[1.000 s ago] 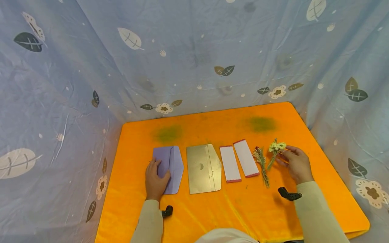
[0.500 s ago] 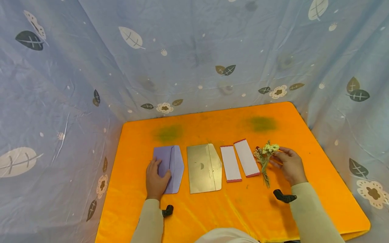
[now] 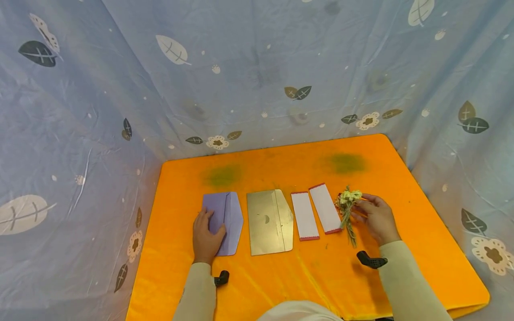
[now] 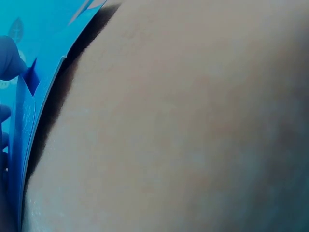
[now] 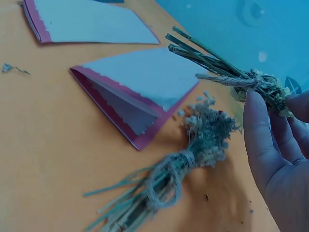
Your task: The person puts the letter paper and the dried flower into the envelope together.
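My left hand (image 3: 206, 236) rests on the purple envelope (image 3: 233, 223), fingers over its left side and thumb at the pocket edge. In the left wrist view the pocket gapes slightly beside the thumb (image 4: 10, 59). My right hand (image 3: 377, 218) pinches a small dried-flower bouquet (image 3: 350, 197) with pale yellow blooms. Twine binds its stems, which point away from the fingers in the right wrist view. Below that bunch, a second dried bouquet (image 5: 169, 179), also tied with twine, lies on the table; in the head view the held one overlaps it.
A gold envelope (image 3: 263, 223) lies right of the purple one, flap opened out. Two white folded cards with red edges, a left card (image 3: 305, 216) and a right card (image 3: 324, 208), lie beside it. The orange-covered table (image 3: 281, 285) backs onto a blue patterned curtain (image 3: 257, 67).
My right hand has moved left with the yellow bouquet, from beside the lying bouquet to over it. My left hand has stayed on the purple envelope.
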Demonstrator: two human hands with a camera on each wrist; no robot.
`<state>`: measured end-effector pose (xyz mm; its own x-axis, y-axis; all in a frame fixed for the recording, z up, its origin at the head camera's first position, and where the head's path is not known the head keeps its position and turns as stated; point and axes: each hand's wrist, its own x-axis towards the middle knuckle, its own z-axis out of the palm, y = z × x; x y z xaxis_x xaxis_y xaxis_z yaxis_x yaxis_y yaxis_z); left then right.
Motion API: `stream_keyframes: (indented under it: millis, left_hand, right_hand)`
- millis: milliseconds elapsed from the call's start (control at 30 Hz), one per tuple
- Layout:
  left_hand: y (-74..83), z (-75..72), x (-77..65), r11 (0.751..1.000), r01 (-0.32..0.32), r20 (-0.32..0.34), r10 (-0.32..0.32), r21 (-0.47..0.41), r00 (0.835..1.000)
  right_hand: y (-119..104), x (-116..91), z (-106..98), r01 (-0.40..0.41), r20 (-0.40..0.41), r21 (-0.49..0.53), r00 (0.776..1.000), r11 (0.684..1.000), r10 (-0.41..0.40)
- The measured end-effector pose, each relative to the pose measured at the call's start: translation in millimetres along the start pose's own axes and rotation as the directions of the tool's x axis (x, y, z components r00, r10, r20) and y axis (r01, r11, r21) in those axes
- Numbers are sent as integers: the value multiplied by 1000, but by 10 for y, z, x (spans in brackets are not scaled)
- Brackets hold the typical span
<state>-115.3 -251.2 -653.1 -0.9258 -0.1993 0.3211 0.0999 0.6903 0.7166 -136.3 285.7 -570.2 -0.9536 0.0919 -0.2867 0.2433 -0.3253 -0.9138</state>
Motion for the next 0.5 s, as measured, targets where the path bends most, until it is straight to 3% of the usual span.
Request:
stream_keyframes:
  millis: [500]
  left_hand:
    - [-37, 20, -1, 1000, -6, -6, 6, 13, 1000]
  right_hand:
    - [42, 25, 192, -4, 57, -29, 998, 1000, 5]
